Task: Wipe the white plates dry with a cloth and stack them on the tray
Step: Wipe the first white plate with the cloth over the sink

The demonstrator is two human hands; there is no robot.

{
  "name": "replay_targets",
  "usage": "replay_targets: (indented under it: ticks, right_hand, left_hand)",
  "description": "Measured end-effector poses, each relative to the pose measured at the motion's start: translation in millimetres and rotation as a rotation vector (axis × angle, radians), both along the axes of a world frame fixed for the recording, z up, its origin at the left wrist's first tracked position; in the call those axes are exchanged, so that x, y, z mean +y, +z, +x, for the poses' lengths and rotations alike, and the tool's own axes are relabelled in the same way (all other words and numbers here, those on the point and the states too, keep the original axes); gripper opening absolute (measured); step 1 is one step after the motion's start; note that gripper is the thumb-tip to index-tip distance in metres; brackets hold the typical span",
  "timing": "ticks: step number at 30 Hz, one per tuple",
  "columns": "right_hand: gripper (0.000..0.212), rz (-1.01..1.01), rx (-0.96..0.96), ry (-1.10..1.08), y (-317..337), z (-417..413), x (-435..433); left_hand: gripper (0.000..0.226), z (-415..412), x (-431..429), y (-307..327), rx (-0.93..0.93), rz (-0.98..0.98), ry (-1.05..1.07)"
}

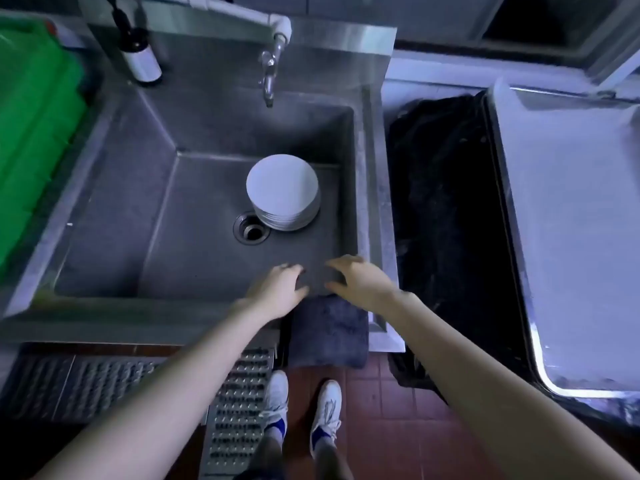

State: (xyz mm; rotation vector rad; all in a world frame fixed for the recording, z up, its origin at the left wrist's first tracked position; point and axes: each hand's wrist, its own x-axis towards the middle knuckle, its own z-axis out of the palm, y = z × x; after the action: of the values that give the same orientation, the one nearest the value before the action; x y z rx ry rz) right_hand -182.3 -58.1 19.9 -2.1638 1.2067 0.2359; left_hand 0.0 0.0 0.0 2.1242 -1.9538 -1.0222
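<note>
Head view, looking down. Stack of round white plates [282, 188] sits on the floor of the deep stainless-steel sink [375, 168], right of centre, its near edge just beside the round drain [252, 228]; basin floor open to the left and in front of the stack, right wall close by. Curved metal tap [269, 74] overhangs the back of the basin, well apart from the stack. Dark grey terry cloth [329, 330] hangs folded over the sink's front rim near the right corner. Left hand [277, 289] and right hand [360, 282] are over that rim, one either side of the cloth's top edge; each grip is apart, fingers spread and loosely bent, nothing held. Contact with the cloth: cannot tell. Large rectangular metal tray [571, 237] lies on the surface to the far right, raised rim all round, pale inside. Between sink and tray stands a bin lined with a black plastic bag [446, 220], filling that gap. Green plastic crate [31, 133] on the left drainboard. Dark bottle with white label [140, 57] upright at the back-left corner. Below: perforated metal floor grate [239, 410], red floor tiles, white lace-up shoes [277, 393]
</note>
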Motion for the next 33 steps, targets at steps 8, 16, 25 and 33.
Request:
replay_targets:
  ticks: [8,16,25,33]
  right_hand:
    - [0.051,0.032,0.160,0.091,-31.3,3.3,14.3]
    - [0.044,-0.117,-0.023,0.069,-24.3,-5.1,18.6]
    - [0.023,-0.181,-0.260,-0.079,-1.5,-17.8,25.2]
    - [0.018,-0.060,-0.324,-0.087,24.4,-10.5,18.0]
  left_hand:
    - [0.038,-10.3,16.1,-21.3,0.034,-0.111,0.121]
    - [0.032,-17.6,24.1,-7.8,0.109,-0.313,0.254]
    - [0.030,-27.1,27.8,11.4,0.090,-0.392,0.386]
    - [0.032,-17.4,22.9,24.6,0.130,-0.365,0.420]
